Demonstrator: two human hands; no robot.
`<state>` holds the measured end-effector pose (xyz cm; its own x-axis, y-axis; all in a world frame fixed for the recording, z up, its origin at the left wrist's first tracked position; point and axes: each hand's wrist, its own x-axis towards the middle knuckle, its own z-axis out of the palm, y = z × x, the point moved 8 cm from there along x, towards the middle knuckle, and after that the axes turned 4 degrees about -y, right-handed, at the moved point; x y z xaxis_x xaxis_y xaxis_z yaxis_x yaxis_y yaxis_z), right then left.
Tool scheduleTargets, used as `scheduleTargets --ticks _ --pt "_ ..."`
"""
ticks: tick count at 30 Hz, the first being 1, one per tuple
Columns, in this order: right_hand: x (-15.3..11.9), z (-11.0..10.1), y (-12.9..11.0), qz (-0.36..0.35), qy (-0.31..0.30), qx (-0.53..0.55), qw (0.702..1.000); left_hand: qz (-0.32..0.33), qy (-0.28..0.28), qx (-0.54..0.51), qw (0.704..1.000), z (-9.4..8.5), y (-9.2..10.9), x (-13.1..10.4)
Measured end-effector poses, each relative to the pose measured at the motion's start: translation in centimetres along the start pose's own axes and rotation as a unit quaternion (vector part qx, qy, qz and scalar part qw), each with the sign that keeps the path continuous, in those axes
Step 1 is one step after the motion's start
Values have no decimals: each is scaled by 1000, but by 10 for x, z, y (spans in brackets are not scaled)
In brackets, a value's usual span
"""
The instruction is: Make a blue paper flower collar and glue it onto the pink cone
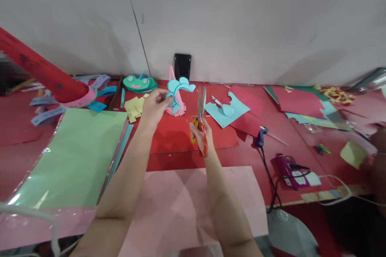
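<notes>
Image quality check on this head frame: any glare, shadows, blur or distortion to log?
Head view: bright glints at the lower left of the plastic-covered green sheet; soft shadows left and right on the pale wall; mild overall softness, including the scissors and blue cutout; edges look stretched, probably wide-angle; blocky patches at left edge and top right.

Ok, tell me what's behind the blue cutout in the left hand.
Behind the blue cutout: a pink paper piece, its pointed tip and tabbed base showing, and a black phone, mostly showing. What the cutout covers cannot be seen.
</notes>
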<state>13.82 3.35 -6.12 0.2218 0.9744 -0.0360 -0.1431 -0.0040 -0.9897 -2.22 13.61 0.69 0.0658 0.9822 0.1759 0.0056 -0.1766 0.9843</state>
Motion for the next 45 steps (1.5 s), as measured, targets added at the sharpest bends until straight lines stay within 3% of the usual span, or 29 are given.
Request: scheduleTargets --ticks 5,11,14,22,34,45 --pt "5 -21 1 -13 85 68 994 -16 -22 13 1000 0 9 -2" --pt "10 -44 2 -14 152 102 983 -34 -182 24 982 29 15 -18" --pt "14 -49 2 -19 152 118 981 -29 -223 59 973 35 10 -21" --pt "11 -47 1 -14 153 162 975 -29 -231 104 967 37 0 -21" --pt "11 -41 0 -61 128 102 985 -73 -275 122 951 50 -5 -28" --pt "10 -24 4 -61 81 84 991 -58 -227 160 959 42 -9 -18"
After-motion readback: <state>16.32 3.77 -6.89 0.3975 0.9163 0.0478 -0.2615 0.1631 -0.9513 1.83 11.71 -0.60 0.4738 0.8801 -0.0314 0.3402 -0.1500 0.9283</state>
